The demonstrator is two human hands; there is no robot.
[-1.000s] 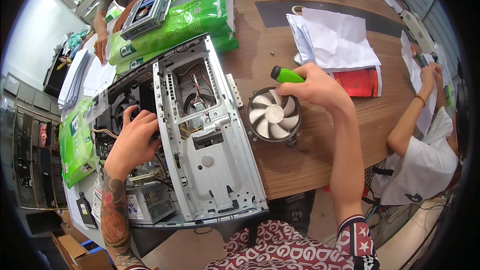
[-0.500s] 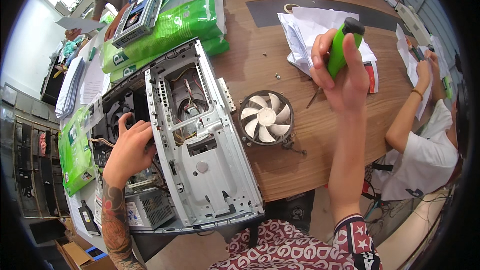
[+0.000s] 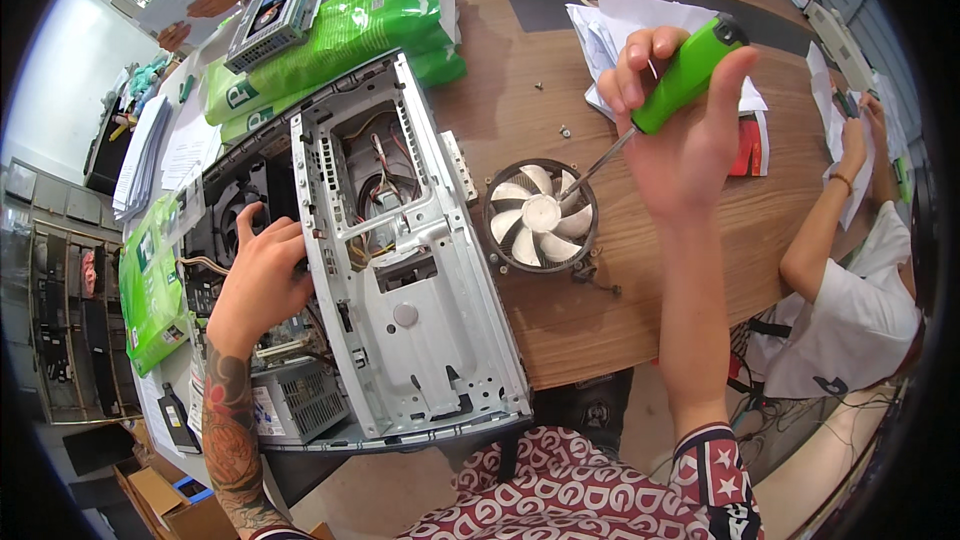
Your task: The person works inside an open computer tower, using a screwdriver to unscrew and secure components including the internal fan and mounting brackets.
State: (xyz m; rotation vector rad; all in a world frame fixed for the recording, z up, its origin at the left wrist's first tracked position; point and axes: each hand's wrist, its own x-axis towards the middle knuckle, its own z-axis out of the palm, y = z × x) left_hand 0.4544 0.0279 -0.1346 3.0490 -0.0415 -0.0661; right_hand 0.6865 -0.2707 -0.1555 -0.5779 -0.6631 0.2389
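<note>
This is a computer repair workshop: an opened computer case (image 3: 400,260) lies on a wooden table (image 3: 520,100), with a cooling fan (image 3: 540,215) at right and paper stacks (image 3: 145,155) far left.

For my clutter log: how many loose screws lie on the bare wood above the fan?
2. One screw lies just above the cooling fan, near the screwdriver shaft held in the right hand; another screw lies further up. Others may hide under the papers.
</note>
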